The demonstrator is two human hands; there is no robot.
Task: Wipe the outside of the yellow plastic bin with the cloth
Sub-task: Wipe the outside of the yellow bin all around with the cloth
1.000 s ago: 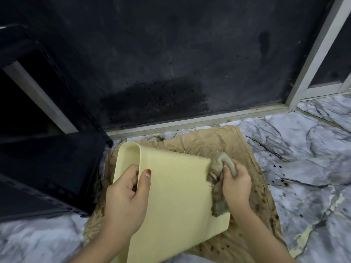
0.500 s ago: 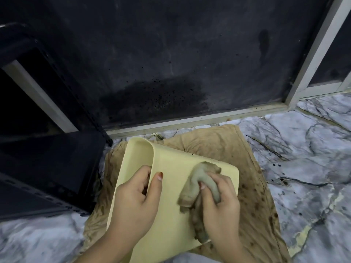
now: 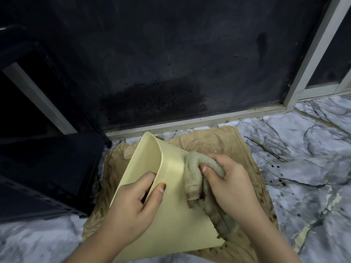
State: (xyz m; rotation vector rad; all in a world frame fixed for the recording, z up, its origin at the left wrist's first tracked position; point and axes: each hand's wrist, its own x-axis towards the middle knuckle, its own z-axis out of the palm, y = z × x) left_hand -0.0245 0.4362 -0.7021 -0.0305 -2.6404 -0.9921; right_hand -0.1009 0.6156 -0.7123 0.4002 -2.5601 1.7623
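Observation:
The pale yellow plastic bin [image 3: 171,221] is held tilted above the floor, one rounded corner pointing away from me. My left hand [image 3: 133,205] grips its left wall, fingers wrapped on one face and thumb pressed on the other. My right hand [image 3: 229,185] is closed around a grey-green cloth [image 3: 193,173], bunched and pressed against the bin's right outer face. The cloth's lower end trails down along the bin's right edge, partly hidden under my wrist.
A stained tan fabric sheet [image 3: 212,141] lies on the marble floor [image 3: 303,149] beneath the bin. A black box-shaped object [image 3: 47,171] stands close on the left. A dark panel with a pale frame [image 3: 190,122] rises right behind.
My right hand carried the cloth from the bin's right edge onto its face, then rubbed upward. The bin has turned, its corner now more toward me; my left hand shifted its grip.

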